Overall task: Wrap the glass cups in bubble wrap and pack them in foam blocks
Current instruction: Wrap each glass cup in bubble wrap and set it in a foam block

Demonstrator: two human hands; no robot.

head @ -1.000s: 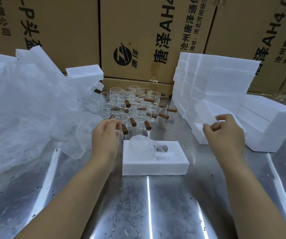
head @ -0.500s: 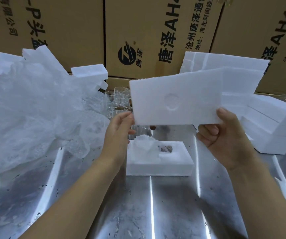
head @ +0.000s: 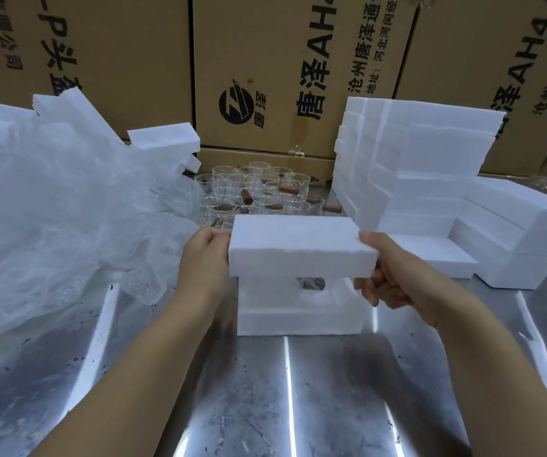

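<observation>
gripping the upper foam block (head: 301,249) by its short ends, fingers curled round it, the left hand (head: 204,255) and right hand (head: 387,275) hold it over the lower foam block (head: 298,316) on the bench (head: 265,390). a brown handle (head: 311,283) shows between the blocks. glass cups (head: 258,192) stand behind, with bubble wrap (head: 61,219) to the left.

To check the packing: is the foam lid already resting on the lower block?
No, the left hand and right hand hold the lid above the block.
</observation>
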